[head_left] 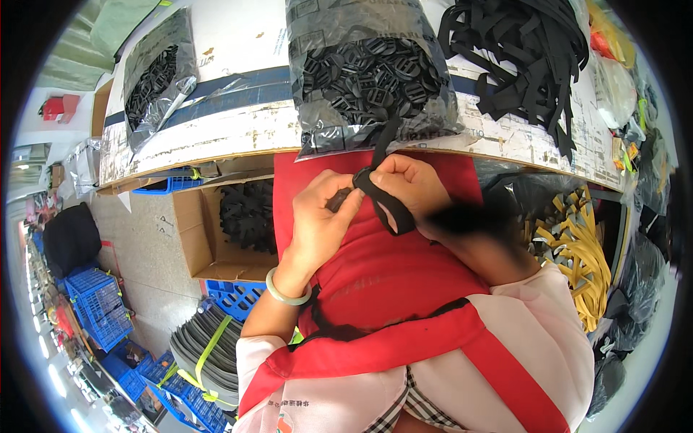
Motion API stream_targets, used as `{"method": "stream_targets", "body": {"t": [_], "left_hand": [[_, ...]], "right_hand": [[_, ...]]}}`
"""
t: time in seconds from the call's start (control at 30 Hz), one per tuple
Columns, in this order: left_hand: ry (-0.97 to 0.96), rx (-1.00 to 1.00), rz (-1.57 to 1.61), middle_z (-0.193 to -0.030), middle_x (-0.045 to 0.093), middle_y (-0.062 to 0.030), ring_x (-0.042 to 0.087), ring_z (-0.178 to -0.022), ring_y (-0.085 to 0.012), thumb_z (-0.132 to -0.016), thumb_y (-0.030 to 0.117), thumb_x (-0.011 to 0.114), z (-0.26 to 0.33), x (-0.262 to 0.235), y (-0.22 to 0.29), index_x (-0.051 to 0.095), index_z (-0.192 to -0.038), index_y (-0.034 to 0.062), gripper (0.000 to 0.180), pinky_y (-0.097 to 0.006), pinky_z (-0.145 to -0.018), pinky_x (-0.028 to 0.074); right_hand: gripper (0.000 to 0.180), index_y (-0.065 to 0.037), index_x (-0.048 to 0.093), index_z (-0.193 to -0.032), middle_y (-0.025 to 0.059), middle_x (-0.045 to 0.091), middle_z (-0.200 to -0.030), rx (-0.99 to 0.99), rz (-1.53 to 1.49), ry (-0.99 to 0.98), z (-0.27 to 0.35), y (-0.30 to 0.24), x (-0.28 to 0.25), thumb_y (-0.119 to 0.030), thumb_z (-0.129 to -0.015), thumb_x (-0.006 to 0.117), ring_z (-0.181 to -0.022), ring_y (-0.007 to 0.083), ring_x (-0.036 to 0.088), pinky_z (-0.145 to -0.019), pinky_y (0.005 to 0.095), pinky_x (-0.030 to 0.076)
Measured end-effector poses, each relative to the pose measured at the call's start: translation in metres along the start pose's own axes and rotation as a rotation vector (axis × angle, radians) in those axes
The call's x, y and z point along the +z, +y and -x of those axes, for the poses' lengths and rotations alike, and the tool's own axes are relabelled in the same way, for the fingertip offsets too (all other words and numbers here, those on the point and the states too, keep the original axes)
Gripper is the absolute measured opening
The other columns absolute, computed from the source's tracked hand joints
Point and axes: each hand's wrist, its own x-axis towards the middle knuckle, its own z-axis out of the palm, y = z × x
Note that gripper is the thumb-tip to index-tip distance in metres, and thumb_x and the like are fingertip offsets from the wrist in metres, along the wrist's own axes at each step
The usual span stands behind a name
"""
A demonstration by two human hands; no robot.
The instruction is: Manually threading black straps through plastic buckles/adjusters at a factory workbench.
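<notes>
Both hands meet above my red apron, just off the table's front edge. My left hand (319, 211) is closed, thumb and forefinger pinching a small black buckle (361, 180) that its fingers partly cover. My right hand (413, 189) pinches a black webbing strap (393, 209) right beside the buckle. The strap bends in a loop below the fingers, and one length of it runs up toward the table. Whether it passes through the buckle's slots is too small to tell. Beyond the hands, a clear plastic bag (310, 119) lies open, full of black plastic buckles (375, 79).
A pile of black straps (534, 65) hangs over the worn white table (238, 112) at the right. Another bag of buckles (155, 83) lies at the left. Below stand a cardboard box (193, 234) of black pieces, yellow straps (577, 252) and a grey webbing bundle (209, 350).
</notes>
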Motion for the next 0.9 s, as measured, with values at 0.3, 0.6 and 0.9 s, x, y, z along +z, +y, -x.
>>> {"method": "stream_targets", "body": {"t": [0.3,0.6,0.9], "left_hand": [[0.110,0.087,-0.031,-0.080,0.061,-0.0095,0.060,-0.066,-0.0183,-0.079,-0.002,0.070,0.006,0.001,-0.003,0.066,-0.094,-0.0008,0.015,-0.027,-0.057,0.046],[-0.009,-0.415,0.569,-0.082,0.064,-0.0093,0.061,-0.067,-0.0143,-0.085,0.000,0.066,0.017,-0.010,-0.011,0.064,-0.109,-0.0023,0.024,-0.023,-0.046,0.046],[-0.026,-0.774,1.046,-0.080,0.064,-0.0085,0.059,-0.059,-0.0117,-0.091,0.018,0.064,0.015,-0.002,-0.037,0.063,-0.106,-0.0017,0.024,-0.021,-0.038,0.040]], "right_hand": [[0.019,-0.002,0.053,-0.104,0.0058,0.056,-0.064,-0.148,-0.053,-0.006,-0.003,0.014,0.005,-0.019,-0.095,0.056,-0.045,0.0118,0.051,-0.043,0.0244,0.042],[0.020,0.000,0.060,-0.106,0.0055,0.065,-0.082,-0.011,0.034,-0.139,-0.007,0.005,0.002,-0.016,-0.094,0.059,-0.067,0.0102,0.060,-0.063,0.0222,0.049],[0.013,-0.004,0.067,-0.098,0.0042,0.062,-0.095,-0.626,0.606,-0.047,-0.021,0.039,-0.010,-0.011,-0.087,0.066,-0.075,0.0100,0.057,-0.069,0.0227,0.046]]}}
